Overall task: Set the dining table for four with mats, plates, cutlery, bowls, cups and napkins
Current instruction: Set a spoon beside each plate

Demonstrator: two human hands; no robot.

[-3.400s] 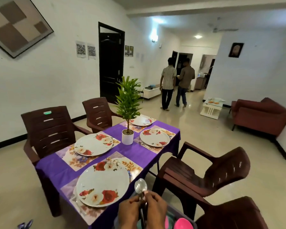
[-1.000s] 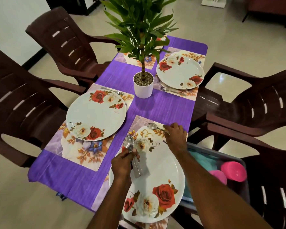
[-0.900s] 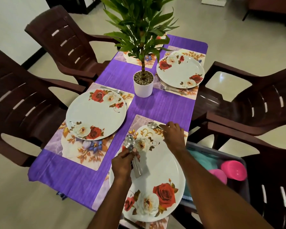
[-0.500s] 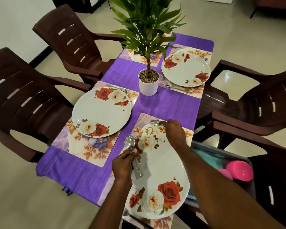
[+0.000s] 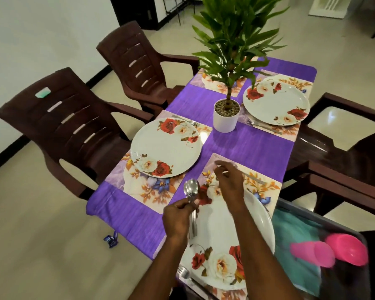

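1. A bundle of shiny steel spoons (image 5: 191,192) is gripped upright in the left hand (image 5: 178,217) over the near floral white plate (image 5: 225,245).
2. The right hand (image 5: 231,185), fingers loosely bent and holding nothing, hovers over a spoon handle (image 5: 254,178) lying on the near floral placemat (image 5: 264,187); the next spoon should be laid parallel beside a plate.
3. The spoon count cannot be told; the blurred pink cups (image 5: 325,253) are indistinct.

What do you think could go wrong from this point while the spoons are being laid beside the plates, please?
1. The left hand grips a bundle of steel spoons over the nearest white floral plate; one could slip out and clatter onto it.
2. The leafy plant in its white pot stands mid-table, so a reach to the far settings might brush or tip it.
3. The right hand hangs just over the spoon on the floral mat and could knock it askew.
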